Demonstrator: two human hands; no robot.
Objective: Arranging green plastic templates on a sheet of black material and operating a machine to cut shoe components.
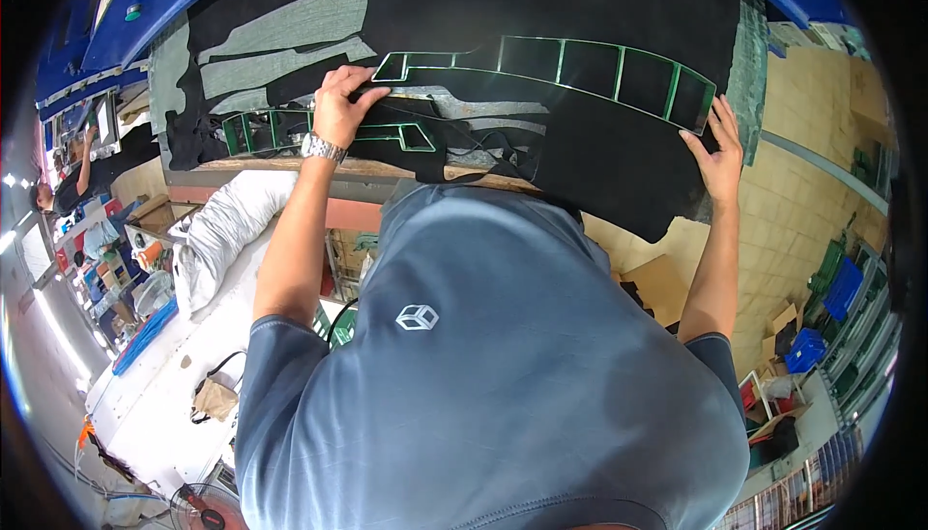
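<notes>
A long, curved cutting die (561, 61), a narrow green-edged metal frame with crossbars, lies over a black sheet of material (599, 167). At its narrow left end, my left hand (338, 109) pinches the tip between thumb and fingers. My right hand (719, 155) grips the wide right end, thumb on the near corner and fingers along the outer edge. Beneath my left wrist, nearer to me, sits a second green-edged cutting die (275, 131), partly hidden by my hand. Long cut-out gaps in the sheet show a grey-green board (290, 23).
Blue machine housing (106, 22) frames the far left, with more blue at the far right. Black scraps (483, 148) lie along the front edge. To my left stands a white table (169, 366) with a bundled grey-white cloth (237, 230). Blue bins (804, 349) are at right; another person (82, 167) is far left.
</notes>
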